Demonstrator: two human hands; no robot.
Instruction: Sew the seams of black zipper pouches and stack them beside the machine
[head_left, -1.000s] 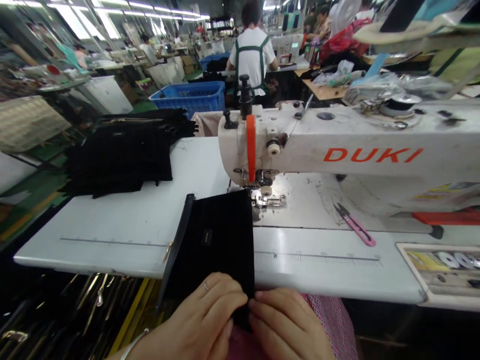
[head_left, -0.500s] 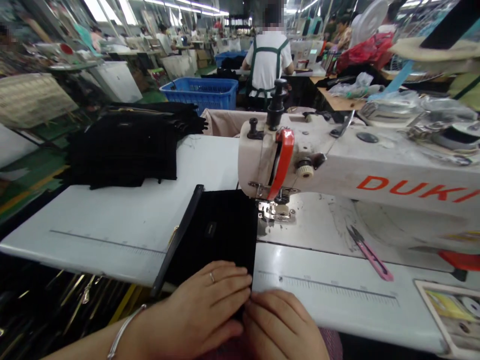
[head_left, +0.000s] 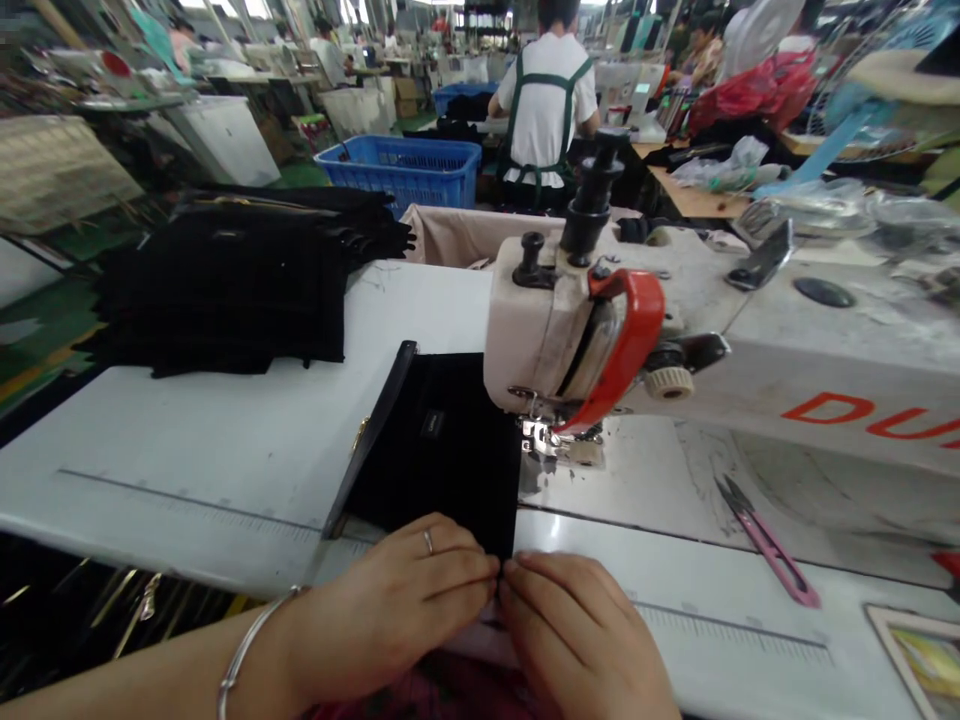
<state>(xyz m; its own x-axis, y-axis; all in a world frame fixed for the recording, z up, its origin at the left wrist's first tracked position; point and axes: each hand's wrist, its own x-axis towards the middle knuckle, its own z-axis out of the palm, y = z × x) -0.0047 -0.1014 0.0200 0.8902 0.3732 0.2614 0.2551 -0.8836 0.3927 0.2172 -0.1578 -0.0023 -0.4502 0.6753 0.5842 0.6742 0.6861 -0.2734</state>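
A black fabric piece (head_left: 457,450) with a small label and a zipper along its left side lies on the white sewing table (head_left: 285,420). Its right edge runs under the presser foot (head_left: 555,440) of the sewing machine (head_left: 675,330). My left hand (head_left: 405,600), with a ring and a bracelet, pinches the near end of the fabric. Right beside it, my right hand (head_left: 577,630) has its fingers pressed together at the same near corner. The fingertips of both hands nearly meet there; the thumbs are mostly hidden.
Pink thread snips (head_left: 772,550) lie right of the presser foot. A stack of black pieces (head_left: 232,280) sits at the table's back left. Beyond are a blue crate (head_left: 405,170) and a seated person (head_left: 547,100). Black pieces with zippers hang below the table's left front edge.
The fabric has moved slightly away from me under the machine, and both hands remain at its near end. The view has shifted, so the machine head appears larger.
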